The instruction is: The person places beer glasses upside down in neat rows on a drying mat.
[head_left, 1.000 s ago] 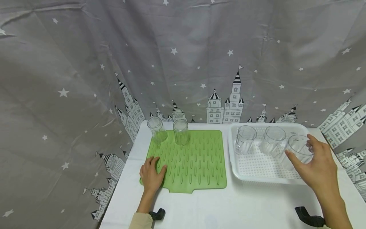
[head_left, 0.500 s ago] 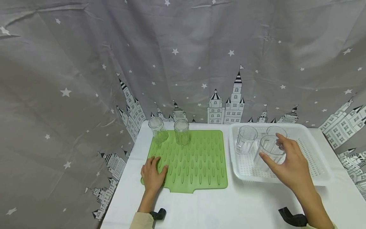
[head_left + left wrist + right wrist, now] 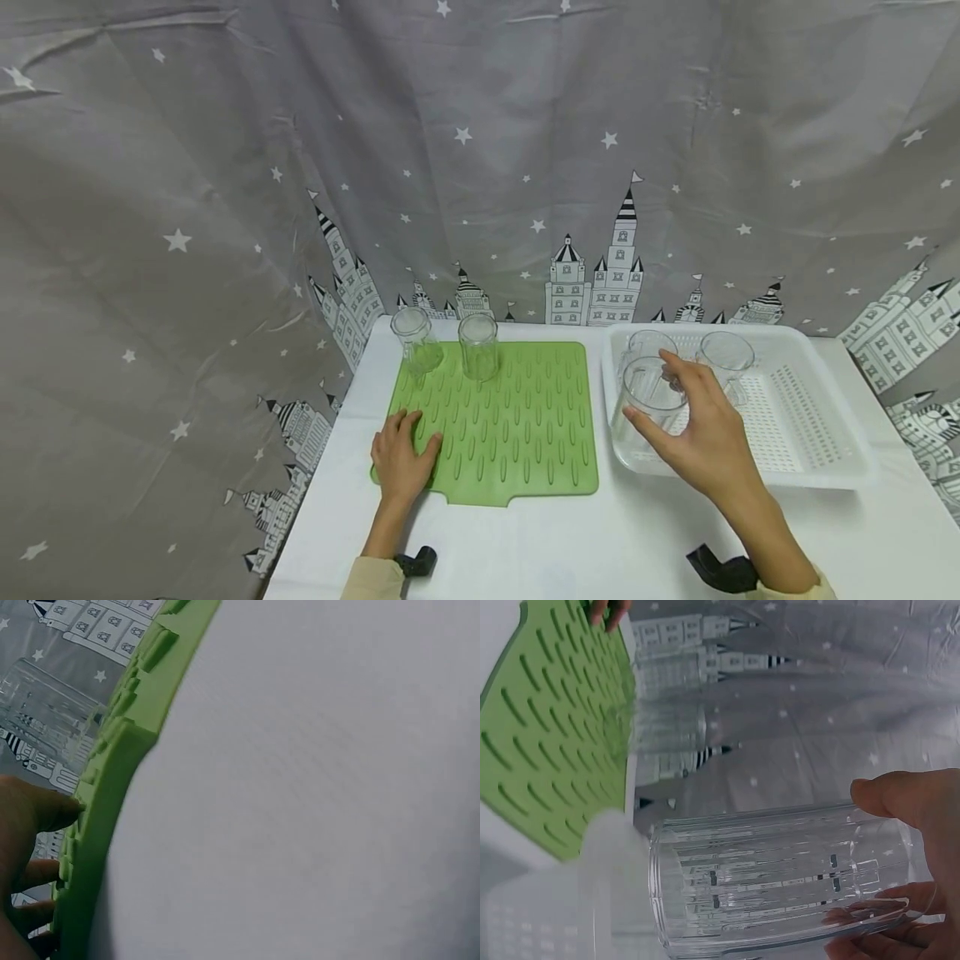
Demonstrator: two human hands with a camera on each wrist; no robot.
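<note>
My right hand grips a clear drinking glass near its upper end, over the left part of a white plastic basket. In the right wrist view the ribbed side of this glass fills the lower middle, thumb on one side and fingers on the other. My left hand rests with spread fingers on the front left corner of a green ridged mat. Two more glasses stand at the mat's back left, one at the corner and one beside it.
Inside the basket stand two other glasses, one in plain sight and one partly hidden behind the held glass. A white cloth covers the table. Behind it hangs a grey curtain printed with castles and stars.
My right hand has carried the held glass leftward, from the basket's right side to over its left side. The left hand stays on the mat.
</note>
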